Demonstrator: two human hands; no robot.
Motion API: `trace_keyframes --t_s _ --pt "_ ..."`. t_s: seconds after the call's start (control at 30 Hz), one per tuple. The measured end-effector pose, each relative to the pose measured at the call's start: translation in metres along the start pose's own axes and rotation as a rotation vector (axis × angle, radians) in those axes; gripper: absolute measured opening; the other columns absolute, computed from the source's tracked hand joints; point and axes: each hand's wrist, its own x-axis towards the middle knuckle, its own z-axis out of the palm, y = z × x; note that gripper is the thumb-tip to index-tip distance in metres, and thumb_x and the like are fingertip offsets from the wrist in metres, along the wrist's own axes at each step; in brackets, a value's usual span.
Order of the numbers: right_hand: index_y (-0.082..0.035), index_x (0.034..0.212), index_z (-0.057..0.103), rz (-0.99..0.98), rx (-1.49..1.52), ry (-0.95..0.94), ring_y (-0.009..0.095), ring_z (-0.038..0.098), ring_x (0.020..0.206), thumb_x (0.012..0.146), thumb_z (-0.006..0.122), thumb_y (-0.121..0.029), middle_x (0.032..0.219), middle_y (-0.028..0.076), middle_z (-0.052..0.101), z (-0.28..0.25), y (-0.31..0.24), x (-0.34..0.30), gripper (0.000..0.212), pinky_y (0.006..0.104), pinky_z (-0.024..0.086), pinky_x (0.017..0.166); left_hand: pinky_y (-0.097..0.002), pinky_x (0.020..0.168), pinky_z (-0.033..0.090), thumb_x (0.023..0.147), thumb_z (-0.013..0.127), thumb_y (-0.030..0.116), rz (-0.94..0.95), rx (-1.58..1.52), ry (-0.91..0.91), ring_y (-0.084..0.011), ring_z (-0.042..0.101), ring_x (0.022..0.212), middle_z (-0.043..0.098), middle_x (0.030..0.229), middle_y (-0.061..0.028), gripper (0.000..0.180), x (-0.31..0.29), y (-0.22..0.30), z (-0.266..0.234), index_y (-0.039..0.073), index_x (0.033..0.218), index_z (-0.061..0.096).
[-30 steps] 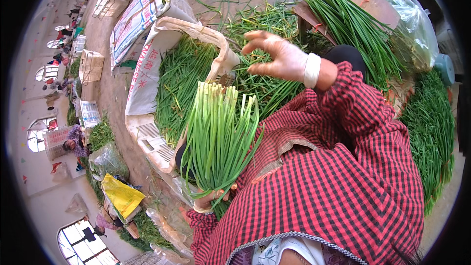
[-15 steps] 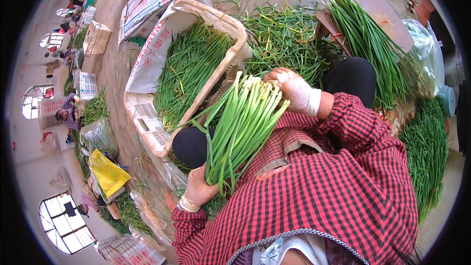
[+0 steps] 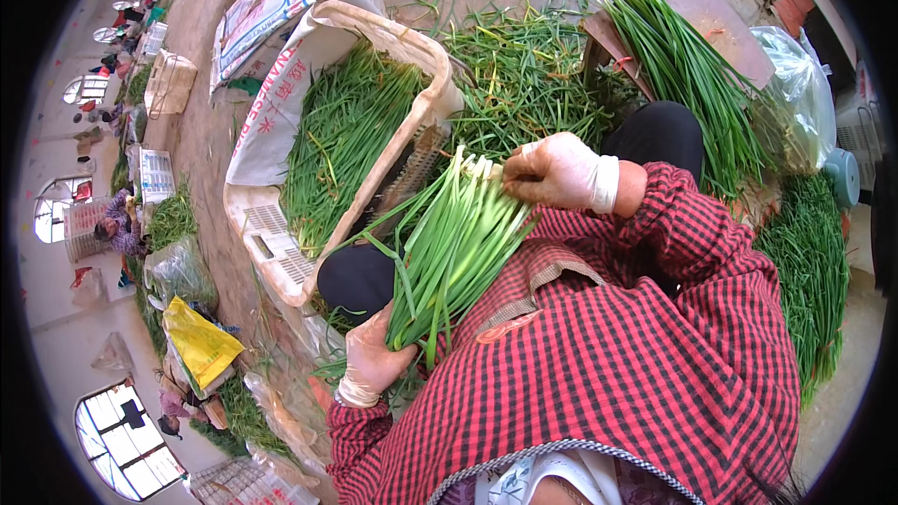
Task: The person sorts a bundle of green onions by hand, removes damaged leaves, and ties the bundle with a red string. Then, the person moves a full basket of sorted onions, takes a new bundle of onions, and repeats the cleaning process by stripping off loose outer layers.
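A bunch of garlic chives (image 3: 458,257) lies slanted across my lap, its pale cut ends up and to the right. My left hand (image 3: 376,355), in a thin pale glove, is closed around the lower, leafy part. At the pale ends, my right hand (image 3: 563,173) has its gloved fingers curled in against the stems; the fingertips are partly hidden. Beyond my left knee stands a white plastic crate (image 3: 299,290) with loose chives (image 3: 346,131) inside. A loose heap of chives (image 3: 524,84) covers the ground ahead of my hands.
At the right, a tied bundle of chives (image 3: 687,75) rests on a brown board (image 3: 716,23). Beside it are a clear plastic bag (image 3: 795,98) and a stack of chives (image 3: 806,281). A yellow bag (image 3: 201,341) lies at the left, near other people (image 3: 122,224).
My right hand's fingers have moved down along the pale ends and curled inward. My left hand keeps its hold on the bunch. The whole view has shifted slightly.
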Motion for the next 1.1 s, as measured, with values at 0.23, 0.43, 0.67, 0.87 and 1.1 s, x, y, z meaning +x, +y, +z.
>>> trace_keyframes --t_s 0.23,0.43,0.67,0.87,1.1 --pt "-0.005 0.099 0.070 0.453 -0.268 0.112 0.035 0.068 0.089 0.085 0.070 -0.028 0.094 0.018 0.070 -0.041 0.082 -0.018 0.027 0.0415 0.055 0.081 -0.0362 0.086 0.055 0.067 0.075 0.009 -0.015 -0.087 0.026 -0.0312 0.071 0.098 0.070 0.110 -0.0169 0.067 -0.009 -0.009 0.002 0.004 0.131 0.058" --pt "-0.002 0.103 0.072 0.145 0.657 -0.129 0.020 0.066 0.095 0.084 0.077 -0.019 0.106 0.011 0.069 0.008 0.021 -0.007 0.027 0.0347 0.052 0.090 -0.0355 0.081 0.055 0.065 0.073 0.005 0.134 0.058 0.112 -0.0292 0.071 0.091 0.071 0.102 -0.0146 0.067 -0.001 0.002 0.002 0.005 0.131 0.059" --pt "-0.009 0.106 0.073 0.404 -0.165 -0.028 0.031 0.066 0.106 0.079 0.076 -0.026 0.112 0.018 0.068 -0.030 0.048 -0.009 0.032 0.0412 0.052 0.092 -0.0397 0.071 0.055 0.056 0.073 0.006 0.206 0.484 0.127 -0.0293 0.068 0.087 0.067 0.104 -0.0088 0.098 -0.008 0.007 -0.023 0.028 0.148 0.046" --pt "-0.001 0.145 0.037 -0.195 -0.377 -0.038 0.040 0.041 0.137 0.055 0.091 -0.045 0.143 0.025 0.045 -0.022 -0.036 0.009 0.113 0.0492 0.030 0.115 -0.0407 0.069 0.055 0.056 0.069 0.003 0.176 0.633 0.055 -0.0298 0.068 0.085 0.066 0.106 -0.0097 0.103 -0.010 0.000 -0.025 0.034 0.150 0.041" --pt "-0.009 0.105 0.069 -0.398 0.361 -0.363 0.027 0.063 0.106 0.090 0.068 -0.029 0.107 0.012 0.068 0.058 -0.079 0.051 0.025 0.0438 0.046 0.095 -0.0402 0.070 0.054 0.056 0.068 0.004 0.280 0.578 0.108 -0.0296 0.067 0.085 0.066 0.109 -0.0088 0.093 -0.010 -0.012 -0.017 0.021 0.145 0.047"
